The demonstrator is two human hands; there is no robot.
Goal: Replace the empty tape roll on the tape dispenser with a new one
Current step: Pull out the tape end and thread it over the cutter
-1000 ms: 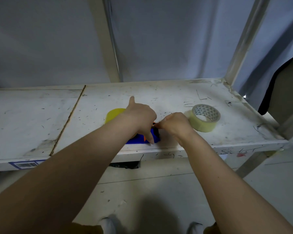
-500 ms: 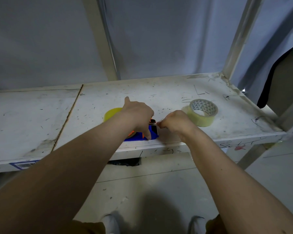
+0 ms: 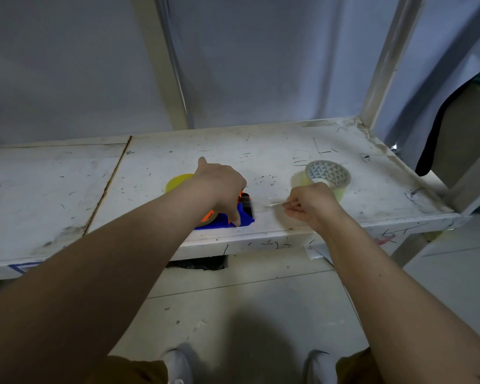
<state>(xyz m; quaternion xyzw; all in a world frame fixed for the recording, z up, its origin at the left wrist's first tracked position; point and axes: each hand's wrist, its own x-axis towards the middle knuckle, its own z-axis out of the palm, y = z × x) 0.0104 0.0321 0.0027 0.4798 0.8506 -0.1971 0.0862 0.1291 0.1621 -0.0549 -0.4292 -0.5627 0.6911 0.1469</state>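
The white table (image 3: 275, 151) fills the middle of the view, scuffed and covered in dark pen marks, with a seam running down its left part. Grey sheeting (image 3: 261, 65) hangs behind it, and pale frame posts (image 3: 383, 59) rise from the back edge.

Down at the near edge sits the blue tape dispenser (image 3: 245, 218), with orange showing at its hub and a dark toothed cutter at its right end. The left hand (image 3: 219, 187) is pressed down over the top of it, fingers (image 3: 234, 217) curled and clamped on the dispenser body, one fingertip reaching the blue base. Behind the left wrist a yellow roll (image 3: 178, 182) peeks out, mostly hidden by the arm.

To the right, the right hand (image 3: 311, 205) is held apart from the dispenser, fingers pinched together on a thin, clear strip of tape (image 3: 273, 204) that stretches back toward the cutter. The strip is faint, and where its far end meets the dispenser is hard to make out.

Just behind the right hand lies a clear tape roll (image 3: 329, 176) flat on the table, its cardboard core printed with small triangles, partly covered by the knuckles.

At the bottom, two pale shoes (image 3: 178, 367) stand on the floor.
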